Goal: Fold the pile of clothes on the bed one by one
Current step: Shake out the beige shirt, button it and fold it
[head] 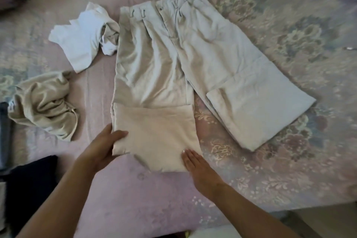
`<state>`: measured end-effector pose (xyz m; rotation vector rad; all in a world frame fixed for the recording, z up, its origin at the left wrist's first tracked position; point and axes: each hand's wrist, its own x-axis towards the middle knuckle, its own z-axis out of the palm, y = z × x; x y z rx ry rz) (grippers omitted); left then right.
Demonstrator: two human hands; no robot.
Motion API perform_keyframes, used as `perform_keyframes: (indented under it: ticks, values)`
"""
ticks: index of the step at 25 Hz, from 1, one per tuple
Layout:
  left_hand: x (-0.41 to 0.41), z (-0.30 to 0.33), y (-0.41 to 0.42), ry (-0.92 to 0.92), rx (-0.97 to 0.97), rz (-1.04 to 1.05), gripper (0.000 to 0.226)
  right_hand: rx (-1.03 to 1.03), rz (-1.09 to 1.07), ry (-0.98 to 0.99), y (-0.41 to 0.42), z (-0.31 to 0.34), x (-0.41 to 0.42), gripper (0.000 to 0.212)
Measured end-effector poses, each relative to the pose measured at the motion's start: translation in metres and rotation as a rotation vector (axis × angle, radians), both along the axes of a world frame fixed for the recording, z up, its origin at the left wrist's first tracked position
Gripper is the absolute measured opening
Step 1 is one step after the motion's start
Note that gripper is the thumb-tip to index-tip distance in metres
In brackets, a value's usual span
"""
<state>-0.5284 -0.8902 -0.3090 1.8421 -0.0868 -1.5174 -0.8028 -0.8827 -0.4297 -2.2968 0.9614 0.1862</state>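
Between both hands on the bed [135, 189], pale trousers [154, 60] get a folded hem: left hand [105, 145] pinches the doubled edge, right hand [195, 166] presses flat, steadying the crease.

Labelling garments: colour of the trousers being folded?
Pale beige trousers, plain, no pattern; head view.

Beige trousers [154, 67] are showing as matt woven cloth, lightly creased, with small metal-looking clasps at the waistband. The white top [81, 35] and tan garment [44, 104] are looking like softer, crumpled matt fabric. The bedspread [280, 35] is presenting a woven floral pattern with faint sheen.
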Motion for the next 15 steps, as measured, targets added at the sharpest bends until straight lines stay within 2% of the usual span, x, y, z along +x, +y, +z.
perform_keyframes:
  ticks: [3,5,8,12,15]
  values:
    - [-0.056,0.038,-0.078,0.025,-0.177,-0.078,0.043,0.068,-0.155,-0.101,-0.022,0.024,-0.038,0.06]
    - [-0.095,0.05,-0.131,0.015,-0.241,-0.09,0.043,0.326,-0.327,-0.11,-0.038,0.041,-0.06,0.049]
    - [-0.165,0.056,-0.208,0.041,-0.292,-0.117,0.034,0.419,-0.618,-0.21,-0.064,0.055,-0.091,0.035]
    - [-0.263,0.036,-0.296,0.081,-0.277,-0.209,0.036,0.588,-0.925,-0.391,-0.101,0.057,-0.136,0.023]
    - [-0.33,-0.005,-0.339,-0.042,-0.154,-0.376,0.047,0.718,-1.076,-0.427,-0.124,0.041,-0.168,0.016]
